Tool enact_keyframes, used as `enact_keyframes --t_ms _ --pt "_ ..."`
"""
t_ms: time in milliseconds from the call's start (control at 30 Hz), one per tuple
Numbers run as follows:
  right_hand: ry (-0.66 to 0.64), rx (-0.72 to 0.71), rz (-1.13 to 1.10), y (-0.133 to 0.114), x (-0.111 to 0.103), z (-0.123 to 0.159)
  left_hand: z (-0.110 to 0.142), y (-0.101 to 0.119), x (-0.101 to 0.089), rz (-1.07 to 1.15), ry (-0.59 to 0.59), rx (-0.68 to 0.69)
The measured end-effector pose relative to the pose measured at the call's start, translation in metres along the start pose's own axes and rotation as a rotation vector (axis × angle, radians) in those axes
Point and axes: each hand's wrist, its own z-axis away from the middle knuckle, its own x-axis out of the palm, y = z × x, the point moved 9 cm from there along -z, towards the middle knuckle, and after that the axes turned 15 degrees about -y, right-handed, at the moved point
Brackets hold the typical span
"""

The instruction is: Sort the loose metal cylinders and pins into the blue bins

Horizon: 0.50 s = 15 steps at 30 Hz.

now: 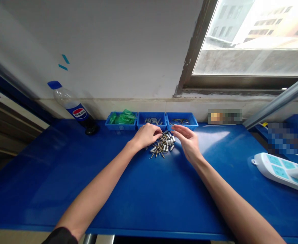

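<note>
A loose pile of small metal parts [161, 145] lies on the blue table, some brass-coloured and thin like pins or bits, others short silvery blocks. My left hand [147, 135] is at the pile's upper left, its fingers curled together toward the thumb. Whatever those fingertips pinch, if anything, is hidden. Just right of the heap is my right hand [189, 142], fingers stretched and apart from the thumb, with nothing visible in it. Behind the hands stand a blue bin of green pieces [123, 117], a bin of silvery blocks [153, 120] and a bin of thin metal pins [180, 121].
A cola bottle [74, 106] stands at the table's back left. On the right lies a white power strip [278, 169] with a plug in it. The wall and a window frame [215, 81] border the back of the table [144, 200].
</note>
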Motion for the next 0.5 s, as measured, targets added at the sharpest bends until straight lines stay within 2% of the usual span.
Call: enact_keyframes --t_ms 67,167,367,500 --pt "0.013 -0.031 -0.014 -0.004 -0.002 0.0 -0.002 -0.001 0.01 -0.088 -0.061 -0.025" --pt "0.006 -0.012 0.013 -0.004 -0.002 0.0 -0.002 0.0 0.018 -0.179 -0.088 -0.06" --pt "0.025 0.012 0.042 -0.005 -0.003 0.001 0.0 0.002 0.016 -0.225 -0.087 -0.133" --pt "0.019 0.021 0.024 -0.005 -0.002 0.002 0.0 0.005 0.01 -0.169 -0.058 -0.084"
